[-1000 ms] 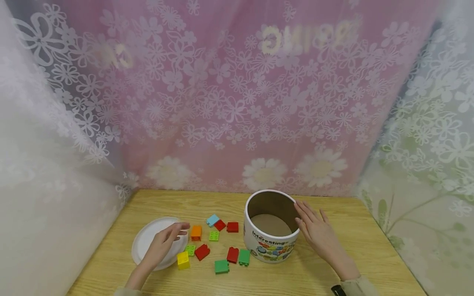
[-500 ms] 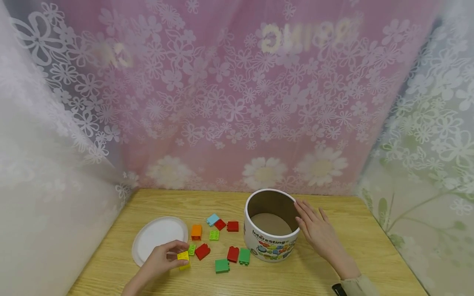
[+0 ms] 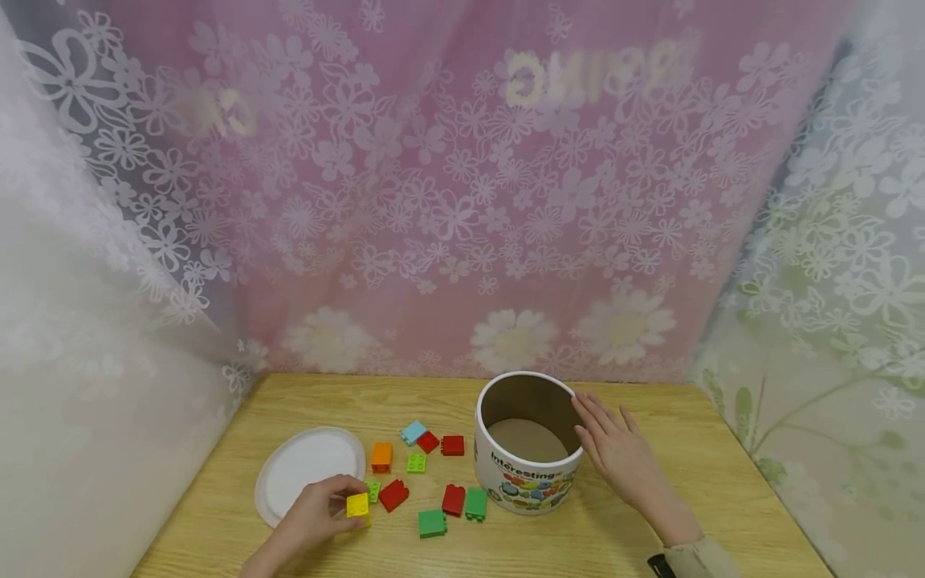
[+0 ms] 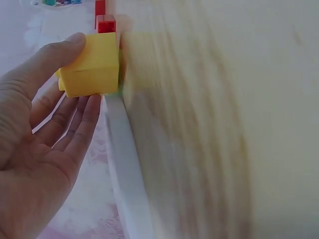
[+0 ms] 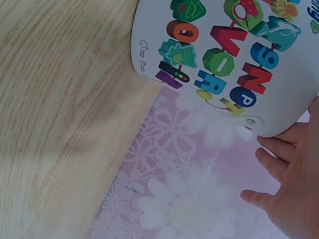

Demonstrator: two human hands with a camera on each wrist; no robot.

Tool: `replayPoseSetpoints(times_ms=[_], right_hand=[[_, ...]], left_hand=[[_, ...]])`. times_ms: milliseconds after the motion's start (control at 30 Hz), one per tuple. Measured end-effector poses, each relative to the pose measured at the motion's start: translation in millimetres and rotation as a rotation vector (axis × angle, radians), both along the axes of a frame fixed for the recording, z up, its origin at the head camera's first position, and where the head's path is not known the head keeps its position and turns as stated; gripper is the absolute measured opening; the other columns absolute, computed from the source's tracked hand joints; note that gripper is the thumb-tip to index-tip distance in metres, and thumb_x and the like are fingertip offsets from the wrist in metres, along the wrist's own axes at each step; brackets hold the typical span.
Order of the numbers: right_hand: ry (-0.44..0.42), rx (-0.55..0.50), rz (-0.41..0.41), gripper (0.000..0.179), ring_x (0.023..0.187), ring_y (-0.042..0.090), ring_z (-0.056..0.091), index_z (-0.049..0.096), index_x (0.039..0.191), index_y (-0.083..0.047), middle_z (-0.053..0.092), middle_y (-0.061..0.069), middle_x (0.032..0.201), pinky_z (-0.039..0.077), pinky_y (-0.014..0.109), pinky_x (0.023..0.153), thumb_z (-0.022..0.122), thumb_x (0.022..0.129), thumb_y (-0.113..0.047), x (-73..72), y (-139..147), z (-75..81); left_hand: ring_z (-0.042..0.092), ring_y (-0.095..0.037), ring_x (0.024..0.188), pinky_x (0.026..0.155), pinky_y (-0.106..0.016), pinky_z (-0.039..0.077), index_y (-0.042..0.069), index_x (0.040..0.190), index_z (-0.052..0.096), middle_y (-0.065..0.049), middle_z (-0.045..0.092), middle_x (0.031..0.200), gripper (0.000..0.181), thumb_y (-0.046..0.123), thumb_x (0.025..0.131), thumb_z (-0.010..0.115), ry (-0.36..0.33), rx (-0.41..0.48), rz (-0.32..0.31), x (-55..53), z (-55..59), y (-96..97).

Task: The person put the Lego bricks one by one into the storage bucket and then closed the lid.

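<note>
My left hand (image 3: 318,514) pinches a yellow toy brick (image 3: 357,508) between thumb and fingers, beside the white lid (image 3: 307,470). In the left wrist view the yellow brick (image 4: 92,67) shows its smooth side, with the thumb on one face and the fingers behind. My right hand (image 3: 617,453), fingers straight, touches the right rim of a round white tub (image 3: 531,482) printed with "Interesting". The tub stands upright, its brown inside showing only a bare bottom. Letters and animals cover its wall (image 5: 219,55) in the right wrist view, where the right hand (image 5: 294,174) meets its rim.
Between lid and tub lie several loose bricks: orange (image 3: 382,457), light blue (image 3: 414,433), red (image 3: 393,495), dark green (image 3: 432,523) and lime (image 3: 416,463). A floral curtain (image 3: 462,241) hangs behind the wooden table (image 3: 614,554).
My left hand has come down from above the lid to the yellow brick and now pinches it. The right hand stays at the tub's rim.
</note>
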State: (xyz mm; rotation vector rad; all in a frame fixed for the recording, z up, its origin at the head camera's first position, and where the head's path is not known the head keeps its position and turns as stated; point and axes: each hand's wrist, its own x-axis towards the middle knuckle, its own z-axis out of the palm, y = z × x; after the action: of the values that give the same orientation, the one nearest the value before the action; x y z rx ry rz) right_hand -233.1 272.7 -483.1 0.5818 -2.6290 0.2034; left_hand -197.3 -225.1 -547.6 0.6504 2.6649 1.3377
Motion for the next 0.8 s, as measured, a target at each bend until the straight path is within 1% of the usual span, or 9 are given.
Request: replayPoseSetpoints(times_ms=[100, 233, 367, 467, 567, 633, 733, 800], right_hand=[[-0.01, -0.004, -0.002, 0.05, 0.143, 0.032, 0.043, 0.047, 0.152, -0.007, 0.045, 0.01, 0.157, 0.03, 0.065, 0.114, 0.048, 0.108, -0.032, 0.3, 0.6, -0.3], [-0.009, -0.008, -0.004, 0.05, 0.142, 0.032, 0.043, 0.047, 0.152, -0.007, 0.045, 0.011, 0.157, 0.03, 0.065, 0.114, 0.048, 0.108, -0.032, 0.5, 1.2, -0.9], [-0.005, -0.012, -0.006, 0.05, 0.142, 0.032, 0.043, 0.047, 0.152, -0.007, 0.045, 0.011, 0.156, 0.029, 0.065, 0.114, 0.047, 0.108, -0.031, 0.8, 1.4, -1.0], [-0.007, -0.018, -0.007, 0.05, 0.143, 0.032, 0.043, 0.047, 0.152, -0.007, 0.045, 0.011, 0.156, 0.029, 0.065, 0.114, 0.047, 0.108, -0.031, 1.1, 1.1, -0.2], [-0.012, -0.025, -0.005, 0.05, 0.143, 0.032, 0.042, 0.047, 0.152, -0.007, 0.045, 0.011, 0.156, 0.028, 0.065, 0.114, 0.047, 0.109, -0.031, 1.4, 0.1, 0.7], [-0.016, -0.025, -0.005, 0.05, 0.143, 0.032, 0.042, 0.047, 0.152, -0.007, 0.045, 0.011, 0.156, 0.028, 0.065, 0.115, 0.047, 0.109, -0.031, 1.8, -0.6, 1.5], [-0.031, -0.024, -0.008, 0.05, 0.144, 0.032, 0.041, 0.046, 0.152, -0.007, 0.045, 0.011, 0.157, 0.027, 0.065, 0.116, 0.046, 0.109, -0.032, 1.2, -0.7, 1.0], [-0.041, -0.021, -0.011, 0.051, 0.145, 0.031, 0.04, 0.046, 0.153, -0.008, 0.044, 0.011, 0.157, 0.026, 0.064, 0.116, 0.046, 0.109, -0.033, 0.6, -0.8, 1.0]], left_hand=[[0.068, -0.014, 0.098, 0.079, -0.027, 0.061, 0.006, 0.114, 0.07, -0.007, 0.071, 0.112, 0.037, 0.022, 0.084, 0.085, 0.056, -0.025, 0.007, -3.4, 3.1, 3.1], [0.067, -0.015, 0.097, 0.078, -0.026, 0.06, 0.007, 0.114, 0.071, -0.004, 0.071, 0.112, 0.037, 0.021, 0.083, 0.085, 0.094, -0.049, 0.033, -10.3, 10.7, 8.3], [0.067, -0.02, 0.098, 0.08, -0.028, 0.06, 0.007, 0.114, 0.071, 0.0, 0.071, 0.11, 0.037, 0.021, 0.083, 0.086, 0.095, -0.056, 0.068, -17.0, 21.3, 15.3], [0.067, -0.019, 0.098, 0.082, -0.03, 0.06, 0.007, 0.115, 0.071, 0.002, 0.07, 0.111, 0.036, 0.019, 0.084, 0.084, 0.098, -0.059, 0.078, -21.9, 28.5, 21.3], [0.067, -0.018, 0.098, 0.083, -0.033, 0.06, 0.008, 0.117, 0.071, 0.002, 0.07, 0.112, 0.035, 0.018, 0.085, 0.083, 0.122, -0.059, 0.073, -26.9, 34.6, 26.7], [0.067, -0.017, 0.099, 0.084, -0.036, 0.06, 0.011, 0.117, 0.071, 0.003, 0.07, 0.113, 0.034, 0.017, 0.086, 0.083, 0.143, -0.057, 0.064, -30.3, 38.4, 30.4], [0.066, -0.016, 0.1, 0.085, -0.034, 0.06, 0.015, 0.118, 0.071, 0.003, 0.071, 0.113, 0.034, 0.018, 0.087, 0.082, 0.158, -0.052, 0.053, -34.6, 45.0, 36.1], [0.066, -0.015, 0.1, 0.085, -0.035, 0.06, 0.017, 0.118, 0.07, 0.003, 0.07, 0.113, 0.033, 0.018, 0.087, 0.082, 0.161, -0.046, 0.047, -37.0, 49.4, 40.0]])
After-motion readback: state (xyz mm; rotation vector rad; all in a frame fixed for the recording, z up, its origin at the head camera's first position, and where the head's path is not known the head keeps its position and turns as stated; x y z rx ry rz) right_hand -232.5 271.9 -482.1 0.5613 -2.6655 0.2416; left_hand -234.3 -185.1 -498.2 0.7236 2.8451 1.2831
